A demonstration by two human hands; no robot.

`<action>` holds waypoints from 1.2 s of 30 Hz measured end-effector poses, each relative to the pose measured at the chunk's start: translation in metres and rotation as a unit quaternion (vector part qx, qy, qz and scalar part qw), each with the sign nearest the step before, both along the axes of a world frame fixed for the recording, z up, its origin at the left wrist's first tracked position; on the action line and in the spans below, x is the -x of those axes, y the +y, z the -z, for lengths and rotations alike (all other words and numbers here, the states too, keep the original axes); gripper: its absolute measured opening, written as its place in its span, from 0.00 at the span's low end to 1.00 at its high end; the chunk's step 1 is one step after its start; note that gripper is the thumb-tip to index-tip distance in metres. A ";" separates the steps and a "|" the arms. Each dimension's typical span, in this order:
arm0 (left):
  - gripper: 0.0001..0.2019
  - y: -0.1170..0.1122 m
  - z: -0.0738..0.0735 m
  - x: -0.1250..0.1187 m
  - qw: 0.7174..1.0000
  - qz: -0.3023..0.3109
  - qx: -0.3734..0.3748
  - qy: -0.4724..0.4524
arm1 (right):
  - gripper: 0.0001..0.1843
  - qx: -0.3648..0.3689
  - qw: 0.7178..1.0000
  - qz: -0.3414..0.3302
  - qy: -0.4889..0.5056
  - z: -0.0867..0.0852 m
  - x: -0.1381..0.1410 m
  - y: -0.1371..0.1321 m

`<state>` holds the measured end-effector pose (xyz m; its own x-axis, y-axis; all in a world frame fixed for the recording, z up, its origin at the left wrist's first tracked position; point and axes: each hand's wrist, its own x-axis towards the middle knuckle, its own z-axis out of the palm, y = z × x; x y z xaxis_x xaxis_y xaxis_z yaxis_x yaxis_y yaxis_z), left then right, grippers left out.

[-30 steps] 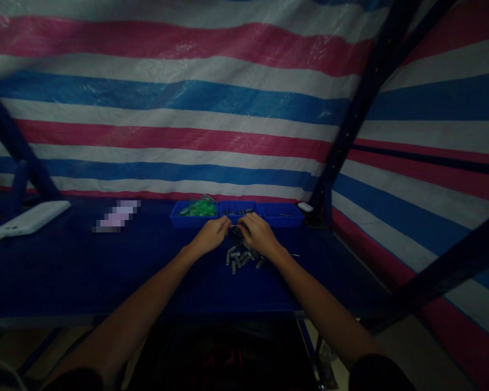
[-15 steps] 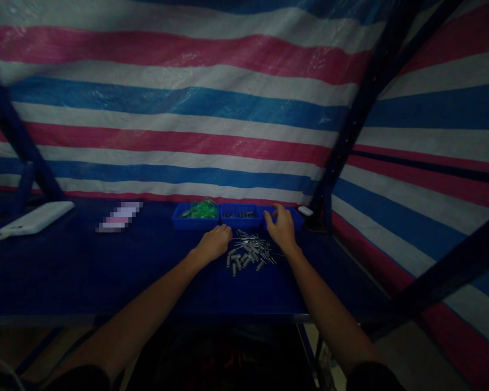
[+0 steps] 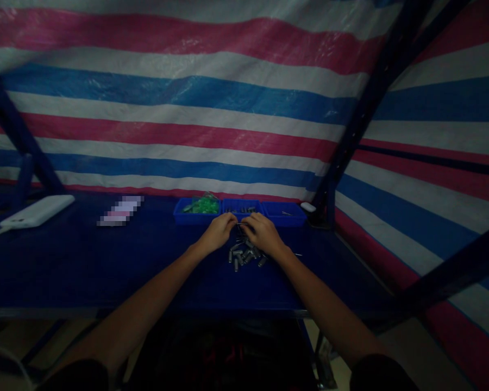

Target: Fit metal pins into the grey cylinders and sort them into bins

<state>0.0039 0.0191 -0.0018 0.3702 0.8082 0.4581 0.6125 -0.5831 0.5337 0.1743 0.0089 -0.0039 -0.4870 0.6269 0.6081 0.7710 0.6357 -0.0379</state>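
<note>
My left hand point(image 3: 219, 231) and my right hand point(image 3: 264, 233) meet almost fingertip to fingertip above the work surface. A thin metal rod point(image 3: 243, 224) lies across the small gap between them, pinched by my right fingers. My left fingers are closed at its other end; what they hold is hidden. Under and in front of my hands is a pile of short grey cylinders point(image 3: 246, 255). Several more thin metal rods point(image 3: 240, 237) lie behind them, mostly covered by my right hand.
Along the back stand a blue bin with green pieces point(image 3: 206, 205), a blue bin with small metal parts point(image 3: 240, 208) and a blue bin with a few rods point(image 3: 285, 214). A white power bank point(image 3: 38, 210) lies left on the blue table point(image 3: 146, 271). Dark posts frame both sides.
My right hand has come from the right-hand bin to the middle, now with a thin rod. My left hand has risen slightly, closer to it. A few rods now show in that bin.
</note>
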 end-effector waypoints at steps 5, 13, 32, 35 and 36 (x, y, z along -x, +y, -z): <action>0.10 0.002 0.004 0.000 0.999 -0.023 0.012 0.018 | 0.15 -0.052 0.997 0.050 0.021 -0.011 -0.011 0.005; 0.06 0.012 0.019 -0.006 0.983 -0.017 0.032 0.178 | 0.19 -0.088 0.933 0.294 0.186 -0.010 -0.067 0.031; 0.16 0.002 0.006 0.003 0.996 -0.079 -0.009 0.028 | 0.10 -0.031 0.997 -0.033 0.064 0.002 0.002 0.000; 0.17 0.002 0.007 0.005 0.997 -0.060 0.013 0.038 | 0.12 -0.058 0.995 -0.003 0.078 -0.004 -0.006 0.006; 0.16 0.002 0.007 0.005 0.997 -0.044 0.015 0.062 | 0.13 -0.073 0.992 0.029 0.095 -0.006 -0.011 0.009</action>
<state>-0.0014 0.0214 -0.0089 0.3489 0.8529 0.3883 0.7234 -0.5085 0.4671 0.1856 0.0181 0.0019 -0.3198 0.5498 0.7716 0.7944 0.5995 -0.0979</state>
